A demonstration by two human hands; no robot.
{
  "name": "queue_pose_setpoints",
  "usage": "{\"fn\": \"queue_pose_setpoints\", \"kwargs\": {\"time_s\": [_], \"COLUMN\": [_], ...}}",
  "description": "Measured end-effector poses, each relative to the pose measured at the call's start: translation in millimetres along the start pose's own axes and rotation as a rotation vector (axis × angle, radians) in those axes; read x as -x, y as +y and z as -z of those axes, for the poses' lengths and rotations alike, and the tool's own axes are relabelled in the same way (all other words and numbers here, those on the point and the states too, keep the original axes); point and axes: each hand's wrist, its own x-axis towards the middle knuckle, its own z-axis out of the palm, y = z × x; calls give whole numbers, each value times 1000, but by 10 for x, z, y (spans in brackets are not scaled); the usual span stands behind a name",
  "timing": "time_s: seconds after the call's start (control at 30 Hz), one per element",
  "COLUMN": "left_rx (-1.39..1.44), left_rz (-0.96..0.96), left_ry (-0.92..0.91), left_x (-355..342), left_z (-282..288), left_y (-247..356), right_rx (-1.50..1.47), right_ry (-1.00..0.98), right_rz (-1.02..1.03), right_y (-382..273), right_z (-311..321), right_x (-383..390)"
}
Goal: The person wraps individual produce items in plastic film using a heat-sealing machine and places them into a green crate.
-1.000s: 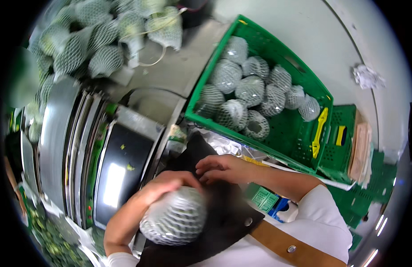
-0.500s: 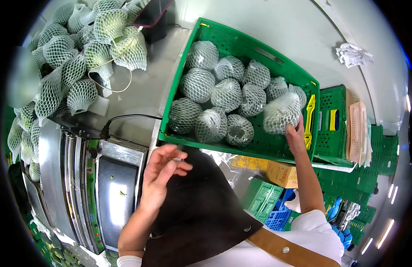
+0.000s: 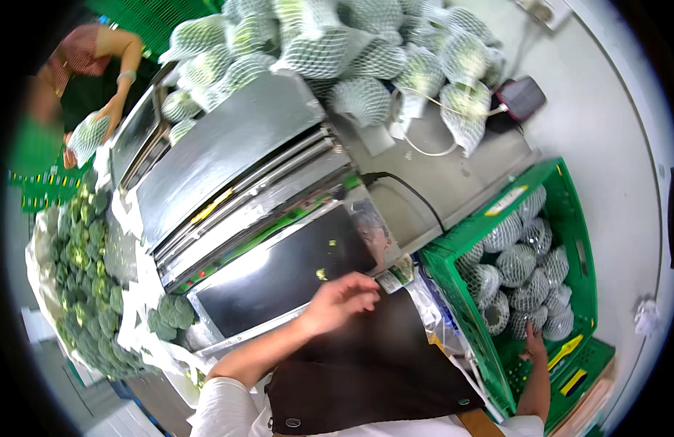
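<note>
Over the dark apron, beside the machine's black plate (image 3: pixel 279 269), my left hand (image 3: pixel 341 298) is raised, fingers loosely bent and apart, with nothing in it. My right hand (image 3: pixel 533 346) reaches into the green crate (image 3: pixel 581 266) at lower right, fingers apart, its fingertips at the underside of a film-wrapped, mesh-covered round item (image 3: pixel 525 324). Similar items (image 3: pixel 517 264) sit in several rows there, beside a yellow crate handle (image 3: pixel 564 353).
Netted pale produce (image 3: pixel 315 51) piles behind the steel machine (image 3: pixel 228 142), near a phone (image 3: pixel 521 98) with cables. Broccoli (image 3: pixel 89 291) heaps at left. A co-worker's hand (image 3: pixel 110 116) holds a netted item (image 3: pixel 88 138) at upper left. Another crate (image 3: pixel 584 371) stands at lower right.
The view has swung left, bringing co-worker and broccoli into sight. The wrapped item my right hand carried now sits low among the others in the crate. My left hand remains raised and empty.
</note>
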Motion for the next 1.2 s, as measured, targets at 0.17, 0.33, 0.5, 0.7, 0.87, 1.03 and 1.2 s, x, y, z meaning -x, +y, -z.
{"fn": "queue_pose_setpoints", "kwargs": {"time_s": [0.17,0.33,0.5,0.7,0.87,1.03,1.2], "left_rx": [-24,-1030,-2001,-1816,-594,-1177,-754], "left_rz": [-167,-484,-282,-595,-708,-721,-354], "left_ry": [434,1192,1067,770,1030,674,776], "left_x": [800,1727,2191,2181,2525,1132,1556], "left_z": [688,1676,2182,2440,2388,3049,2478], "left_y": [388,445,998,824,1330,1601,1616], "right_rx": [769,293,806,715,262,550,560], "right_ry": [628,-62,-162,-892,-822,-569,-960], "right_rz": [820,1998,2750,2317,2309,2489,1952], "right_y": [-1934,-3426,-4245,-4094,-4315,-4564,-4193], "right_z": [-78,-2332,-3668,-3764,-3430,-4793,-4365], "right_x": [1111,3372,4149,4278,4899,5087,5408]}}
